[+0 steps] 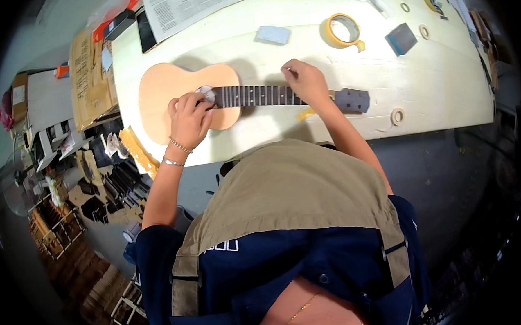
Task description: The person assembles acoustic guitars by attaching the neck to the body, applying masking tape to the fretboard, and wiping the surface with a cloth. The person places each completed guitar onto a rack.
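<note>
A small pale wooden guitar, ukulele-like (pixel 156 100), lies flat on the table with its neck pointing right. My left hand (pixel 188 122) rests on the body by the soundhole, its fingers spread and slightly bent. A whitish round patch (pixel 207 94) shows at the soundhole, partly under those fingers. Over the far end of the dark fretboard (pixel 257 96), close to the grey headstock (pixel 352 100), is my right hand (pixel 307 84). Its fingers are curled into a pinch; anything between them is too small to make out. No strings can be seen.
On the white table (pixel 213 147) are a yellow tape roll (pixel 343 31), a light blue-grey pad (pixel 273 35), a grey block (pixel 401 39) and a small tape ring (pixel 398 117). Newspaper (pixel 190 11) and a dark flat object (pixel 146 32) lie at the back left. Cardboard (pixel 91 83) stands left.
</note>
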{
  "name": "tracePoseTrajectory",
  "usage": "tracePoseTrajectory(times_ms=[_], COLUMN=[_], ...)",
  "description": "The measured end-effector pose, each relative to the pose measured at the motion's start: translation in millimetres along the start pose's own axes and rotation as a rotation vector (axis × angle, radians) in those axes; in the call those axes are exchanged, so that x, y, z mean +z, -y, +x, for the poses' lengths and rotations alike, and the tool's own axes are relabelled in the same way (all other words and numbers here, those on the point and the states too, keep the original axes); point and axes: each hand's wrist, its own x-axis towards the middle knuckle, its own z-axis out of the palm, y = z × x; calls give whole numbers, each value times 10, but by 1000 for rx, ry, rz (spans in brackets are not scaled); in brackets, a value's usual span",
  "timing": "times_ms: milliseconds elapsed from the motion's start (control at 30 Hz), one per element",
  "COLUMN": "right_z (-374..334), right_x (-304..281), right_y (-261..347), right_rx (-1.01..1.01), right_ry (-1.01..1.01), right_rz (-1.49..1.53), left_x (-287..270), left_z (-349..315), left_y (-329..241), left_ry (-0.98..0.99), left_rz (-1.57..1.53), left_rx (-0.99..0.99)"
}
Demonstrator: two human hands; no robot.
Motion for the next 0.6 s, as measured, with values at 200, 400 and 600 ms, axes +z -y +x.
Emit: tracePoseTrajectory(times_ms=[200, 400, 600], right_z=[398, 550, -217], right_x=[-362, -781, -640], right_y=[-489, -796, -110], right_rx=[-256, 124, 123], right_ry=[-531, -104, -166], right_rz=[-326, -310, 1555], left_x=[-24, 173, 278], left_z=[-118, -289, -51], left_y=[-128, -583, -1056], left_ry=[-146, -346, -298], left_rz=[67, -89, -343], left_rx=[-50, -193, -143])
